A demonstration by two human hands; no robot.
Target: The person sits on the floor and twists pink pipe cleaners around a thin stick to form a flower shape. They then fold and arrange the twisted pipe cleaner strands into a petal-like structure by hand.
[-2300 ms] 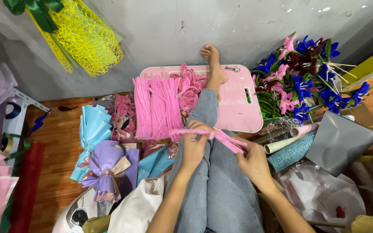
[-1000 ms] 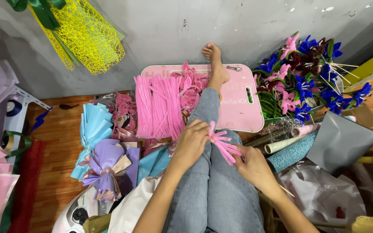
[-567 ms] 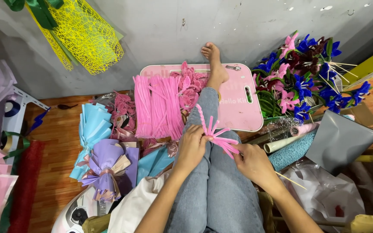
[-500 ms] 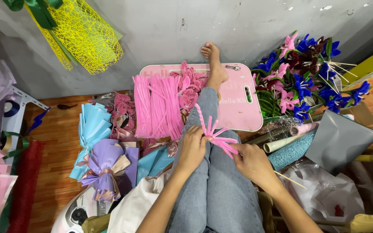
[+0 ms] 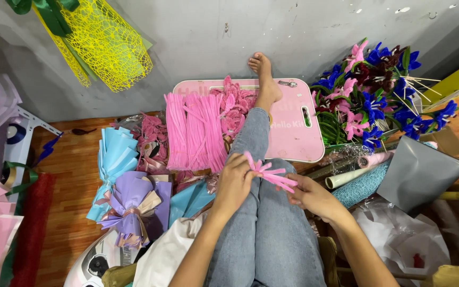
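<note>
Over my jeans-clad knee, my left hand (image 5: 236,179) and my right hand (image 5: 310,195) both hold a small bundle of pink pipe cleaners (image 5: 270,173). The left hand pinches its upper left end. The right hand's fingertips grip the splayed right ends. The bundle lies roughly level, tilted down to the right. My bare foot (image 5: 264,77) rests on a pink plastic board (image 5: 292,133) ahead.
A sheaf of straight pink pipe cleaners (image 5: 193,130) and curled pink pieces (image 5: 235,103) lie on the board. Blue and pink pipe-cleaner flowers (image 5: 378,90) stand at right. Blue and purple paper bouquets (image 5: 126,186), grey wrapping sheets (image 5: 418,172), rolled mesh (image 5: 359,183) and yellow netting (image 5: 107,42) surround me.
The pink bundle was stretched level between both hands, then turned upright near the left hand; now it lies lower and flatter again, with its ends fanned toward the right hand.
</note>
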